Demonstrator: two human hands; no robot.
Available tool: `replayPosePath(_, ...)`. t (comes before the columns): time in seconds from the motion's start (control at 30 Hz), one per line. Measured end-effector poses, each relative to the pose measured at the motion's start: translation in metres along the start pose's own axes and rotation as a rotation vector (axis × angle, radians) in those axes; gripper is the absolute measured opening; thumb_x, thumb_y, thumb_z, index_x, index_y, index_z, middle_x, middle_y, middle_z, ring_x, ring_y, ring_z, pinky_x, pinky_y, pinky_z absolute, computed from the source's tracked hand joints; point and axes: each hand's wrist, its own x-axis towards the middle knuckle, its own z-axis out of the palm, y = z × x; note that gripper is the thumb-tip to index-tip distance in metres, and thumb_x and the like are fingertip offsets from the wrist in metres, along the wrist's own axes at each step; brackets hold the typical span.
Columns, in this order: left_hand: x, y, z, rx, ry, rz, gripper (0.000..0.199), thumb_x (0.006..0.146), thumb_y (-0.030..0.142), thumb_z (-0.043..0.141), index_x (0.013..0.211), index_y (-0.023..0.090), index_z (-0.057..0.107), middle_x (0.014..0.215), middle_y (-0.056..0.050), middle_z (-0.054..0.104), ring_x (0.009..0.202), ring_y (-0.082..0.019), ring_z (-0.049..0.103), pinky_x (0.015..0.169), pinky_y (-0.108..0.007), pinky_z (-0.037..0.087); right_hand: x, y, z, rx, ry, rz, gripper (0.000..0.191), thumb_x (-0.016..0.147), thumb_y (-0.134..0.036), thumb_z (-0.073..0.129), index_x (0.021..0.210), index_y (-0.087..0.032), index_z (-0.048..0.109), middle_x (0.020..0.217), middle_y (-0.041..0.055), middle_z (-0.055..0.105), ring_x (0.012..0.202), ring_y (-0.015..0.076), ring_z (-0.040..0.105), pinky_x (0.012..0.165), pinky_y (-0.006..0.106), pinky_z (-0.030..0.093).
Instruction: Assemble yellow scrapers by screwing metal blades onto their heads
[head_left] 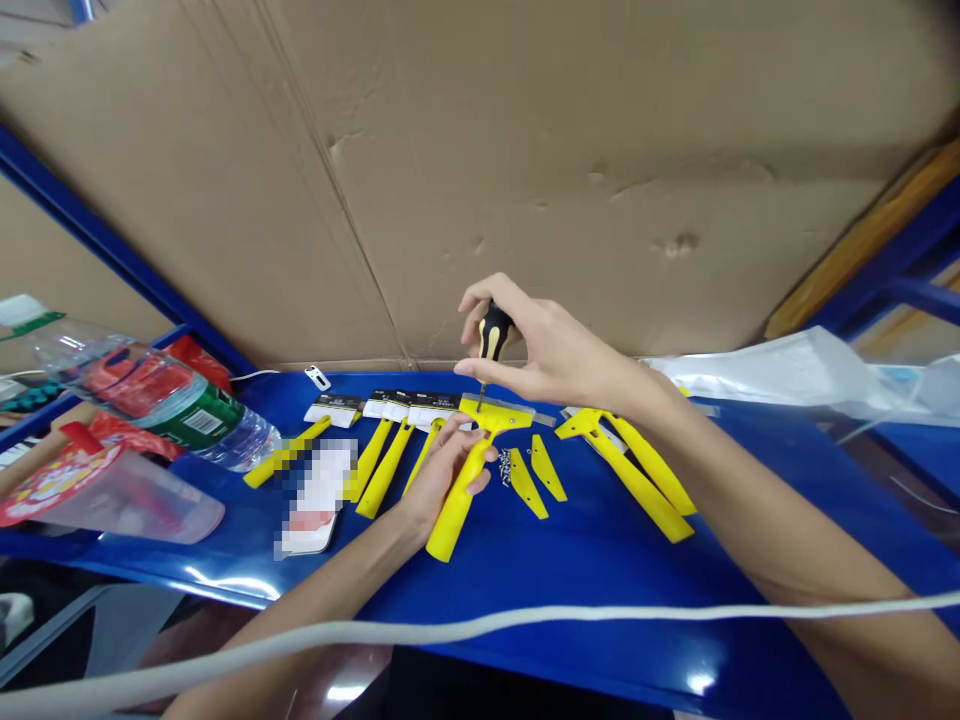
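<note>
My left hand (pixel 442 465) is closed around a yellow scraper (pixel 455 515), near where its handle meets the wide head. A metal blade shows along the head's far edge. In my right hand (pixel 529 340) is a screwdriver (pixel 493 335) with a black and cream handle, held upright. Its shaft points down onto the left part of the scraper's head; the tip's exact seat is too small to make out. Just right of the scraper lie a small pile of screws (pixel 505 468) and two loose yellow plastic pieces (pixel 549 468).
Several yellow scrapers (pixel 382 470) with black-and-white cards lie to the left, beside a partly blurred phone (pixel 319 500). More yellow scrapers (pixel 637 475) lie right. A bottle (pixel 172 390) and plastic cup (pixel 135 490) stand far left. A white cable (pixel 480 625) crosses in front; cardboard (pixel 525 180) rises behind.
</note>
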Motion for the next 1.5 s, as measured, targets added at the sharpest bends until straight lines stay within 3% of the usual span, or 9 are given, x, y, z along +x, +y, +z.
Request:
replayPosePath(0.1, 0.0027, -0.0033, -0.0029, -0.039, -0.011, -0.014, 0.053, 0.076, 0.022, 0.091, 0.105, 0.026, 0.047, 0.090, 0.002, 0.061, 0.067, -0.010, 0.062, 0.037, -0.014, 0.027, -0.0007, 0.0000, -0.0002, 0.038, -0.072, -0.018, 0.041, 0.096, -0.023, 0.069, 0.133, -0.026, 0.052, 0.136, 0.0107, 0.068, 0.115, 0.0261, 0.069, 0.095, 0.045, 0.057)
replayPosePath(0.23, 0.0043, -0.0055, -0.0058, -0.061, -0.026, -0.014, 0.051, 0.078, 0.020, 0.089, 0.108, 0.026, 0.048, 0.096, 0.000, 0.064, 0.069, -0.010, 0.064, 0.037, -0.014, 0.029, -0.0008, 0.0015, 0.0020, 0.025, -0.075, 0.022, 0.036, 0.099, -0.030, 0.070, 0.132, -0.025, 0.055, 0.111, 0.0049, 0.074, 0.088, 0.0215, 0.070, 0.082, 0.041, 0.057)
replayPosePath(0.43, 0.0045, -0.0045, -0.0074, -0.080, -0.029, -0.029, 0.048, 0.080, 0.019, 0.088, 0.104, 0.025, 0.046, 0.095, 0.001, 0.061, 0.070, -0.009, 0.064, 0.038, -0.013, 0.029, -0.0006, 0.0006, 0.0025, 0.088, -0.108, -0.016, 0.043, 0.096, -0.023, 0.069, 0.136, -0.027, 0.054, 0.133, 0.0093, 0.071, 0.112, 0.0251, 0.070, 0.094, 0.043, 0.059)
replayPosePath(0.6, 0.0024, -0.0020, -0.0052, -0.073, -0.044, -0.033, 0.045, 0.081, 0.019, 0.087, 0.103, 0.024, 0.048, 0.094, 0.001, 0.060, 0.068, -0.009, 0.062, 0.037, -0.014, 0.028, -0.0003, 0.0006, 0.0024, 0.027, -0.061, 0.019, 0.042, 0.097, -0.030, 0.073, 0.135, -0.024, 0.058, 0.112, 0.0057, 0.076, 0.094, 0.0234, 0.072, 0.085, 0.042, 0.060)
replayPosePath(0.77, 0.0029, -0.0013, -0.0055, -0.098, -0.022, -0.044, 0.044, 0.081, 0.019, 0.087, 0.101, 0.024, 0.048, 0.093, 0.000, 0.060, 0.068, -0.008, 0.062, 0.037, -0.013, 0.028, 0.0001, 0.0011, 0.0044, 0.065, -0.076, 0.001, 0.049, 0.097, -0.024, 0.068, 0.144, -0.026, 0.055, 0.146, 0.0128, 0.065, 0.121, 0.0280, 0.070, 0.090, 0.041, 0.061)
replayPosePath(0.97, 0.0044, -0.0020, -0.0087, -0.099, -0.056, -0.028, 0.045, 0.081, 0.018, 0.087, 0.104, 0.025, 0.049, 0.098, 0.000, 0.063, 0.069, -0.009, 0.063, 0.038, -0.012, 0.030, 0.0005, 0.0031, 0.0065, 0.031, -0.018, 0.027, 0.044, 0.098, -0.036, 0.074, 0.138, -0.025, 0.060, 0.121, 0.0081, 0.075, 0.098, 0.0248, 0.073, 0.090, 0.044, 0.061)
replayPosePath(1.13, 0.0033, -0.0015, -0.0058, -0.090, -0.014, -0.049, 0.050, 0.078, 0.021, 0.089, 0.104, 0.026, 0.046, 0.092, 0.002, 0.060, 0.066, -0.009, 0.061, 0.037, -0.013, 0.029, 0.0006, 0.0055, 0.0057, 0.089, -0.038, 0.009, 0.056, 0.096, -0.023, 0.068, 0.149, -0.027, 0.051, 0.151, 0.0143, 0.063, 0.121, 0.0283, 0.071, 0.100, 0.049, 0.060)
replayPosePath(1.27, 0.0028, -0.0016, -0.0046, -0.076, -0.026, -0.040, 0.049, 0.079, 0.019, 0.087, 0.107, 0.026, 0.047, 0.097, 0.000, 0.063, 0.068, -0.009, 0.062, 0.038, -0.012, 0.030, 0.0010, 0.0081, 0.0053, 0.034, -0.017, 0.017, 0.051, 0.099, -0.035, 0.072, 0.146, -0.025, 0.055, 0.116, 0.0069, 0.076, 0.090, 0.0226, 0.073, 0.088, 0.044, 0.061)
replayPosePath(1.5, 0.0040, -0.0018, -0.0059, -0.097, -0.024, -0.049, 0.053, 0.077, 0.019, 0.089, 0.104, 0.026, 0.044, 0.096, 0.001, 0.062, 0.066, -0.007, 0.061, 0.036, -0.012, 0.029, 0.0009, 0.0083, 0.0030, 0.086, -0.084, 0.017, 0.056, 0.100, -0.028, 0.067, 0.153, -0.027, 0.048, 0.125, 0.0089, 0.074, 0.098, 0.0231, 0.073, 0.083, 0.041, 0.061)
